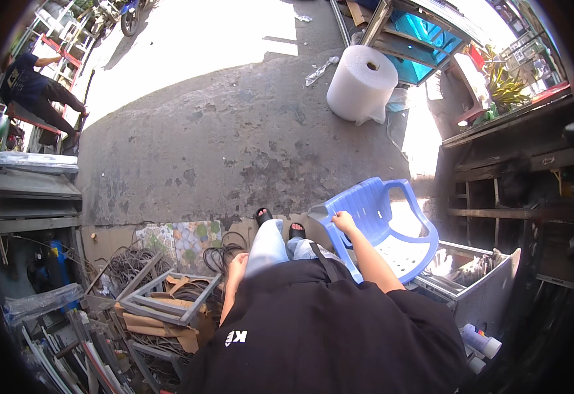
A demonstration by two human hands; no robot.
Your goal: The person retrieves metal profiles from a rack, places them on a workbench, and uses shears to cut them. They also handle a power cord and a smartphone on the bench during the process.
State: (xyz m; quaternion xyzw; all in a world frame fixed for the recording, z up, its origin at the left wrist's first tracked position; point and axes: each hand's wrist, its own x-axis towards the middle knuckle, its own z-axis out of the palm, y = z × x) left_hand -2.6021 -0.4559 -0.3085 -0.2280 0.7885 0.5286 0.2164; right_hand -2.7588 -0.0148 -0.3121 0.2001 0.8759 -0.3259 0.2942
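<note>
As right hand (344,222) grips chair (380,231), long axis diagonal — backrest (359,205) forward-left

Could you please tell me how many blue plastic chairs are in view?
1: the blue chair, held by the right hand, at the person's right; others may be hidden.

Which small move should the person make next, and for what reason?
Probably bring the left hand over to the chair for a steadier hold: only the right hand grips it, while the left is down beside the leg, away from the chair.
</note>
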